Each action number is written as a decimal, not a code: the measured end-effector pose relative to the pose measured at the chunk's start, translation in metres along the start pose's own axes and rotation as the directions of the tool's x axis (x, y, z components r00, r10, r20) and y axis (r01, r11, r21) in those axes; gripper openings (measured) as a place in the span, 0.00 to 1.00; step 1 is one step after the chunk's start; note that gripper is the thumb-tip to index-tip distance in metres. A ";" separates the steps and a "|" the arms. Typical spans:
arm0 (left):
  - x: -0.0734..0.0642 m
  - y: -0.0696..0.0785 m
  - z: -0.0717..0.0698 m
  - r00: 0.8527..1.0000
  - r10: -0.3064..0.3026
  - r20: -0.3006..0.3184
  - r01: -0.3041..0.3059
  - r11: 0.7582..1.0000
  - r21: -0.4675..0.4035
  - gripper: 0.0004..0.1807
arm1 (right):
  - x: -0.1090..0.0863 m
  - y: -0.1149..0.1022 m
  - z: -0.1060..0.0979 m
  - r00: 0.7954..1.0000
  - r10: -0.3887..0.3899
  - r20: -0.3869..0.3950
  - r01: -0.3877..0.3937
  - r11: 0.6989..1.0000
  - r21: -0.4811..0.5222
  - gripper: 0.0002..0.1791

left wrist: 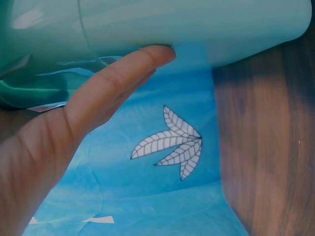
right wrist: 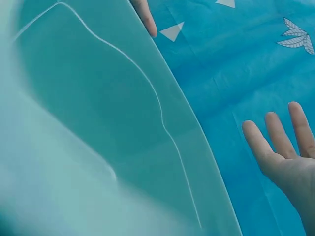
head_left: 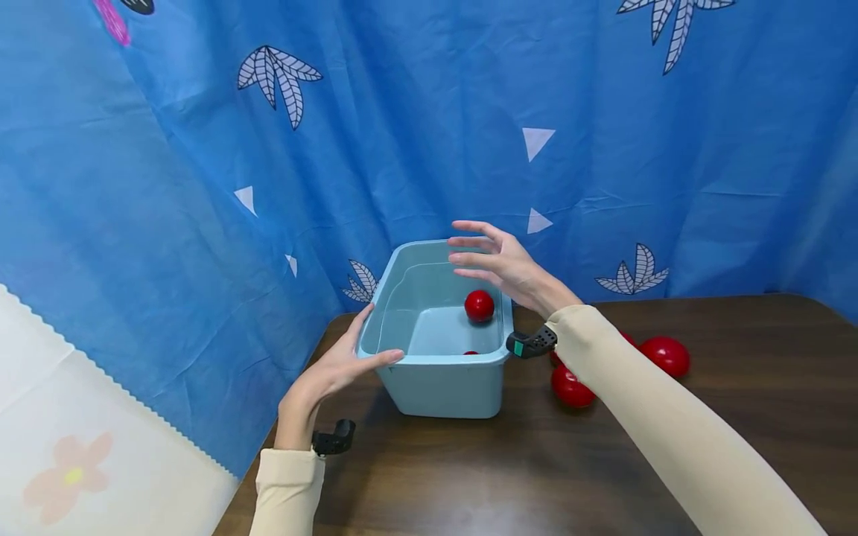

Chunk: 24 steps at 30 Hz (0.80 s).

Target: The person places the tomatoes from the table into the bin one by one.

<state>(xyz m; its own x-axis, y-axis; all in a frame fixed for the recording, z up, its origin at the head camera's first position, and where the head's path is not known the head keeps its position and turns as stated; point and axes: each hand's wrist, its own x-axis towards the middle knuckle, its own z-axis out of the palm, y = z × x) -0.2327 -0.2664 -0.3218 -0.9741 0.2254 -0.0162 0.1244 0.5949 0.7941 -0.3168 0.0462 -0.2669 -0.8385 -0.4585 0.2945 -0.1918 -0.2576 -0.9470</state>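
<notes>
A light blue plastic tub (head_left: 439,387) stands on the table. My left hand (head_left: 338,361) holds its near left corner, the thumb along the front rim and the fingers against the outside of the left wall. In the left wrist view those fingers (left wrist: 115,81) lie nearly straight beside the tub wall. Over the tub's right rim hovers my right hand (head_left: 506,264), fingers spread and holding nothing; the right wrist view shows the same fingers (right wrist: 278,135) apart from the tub. One shiny red ball (head_left: 479,306) sits inside, and the front rim mostly hides another red thing (head_left: 471,353).
Several shiny red balls lie right of the tub, among them one ball (head_left: 573,387) partly behind my right sleeve and another ball (head_left: 665,356) farther right. A blue patterned curtain (head_left: 429,112) hangs behind the dark wooden table (head_left: 536,476).
</notes>
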 end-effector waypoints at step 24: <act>0.000 0.000 -0.001 1.000 0.016 0.006 -0.016 1.000 -0.020 0.62 | -0.140 0.065 -0.101 0.989 0.083 -0.122 -0.095 0.990 -0.102 0.34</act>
<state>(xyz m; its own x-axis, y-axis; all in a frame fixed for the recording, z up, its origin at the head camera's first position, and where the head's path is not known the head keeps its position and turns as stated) -0.2331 -0.2668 -0.3212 -0.9709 0.2396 -0.0068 0.1364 0.5756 0.8063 -0.2634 0.1795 -0.3823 -0.9075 -0.3708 0.1974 -0.1621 -0.1243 -0.9789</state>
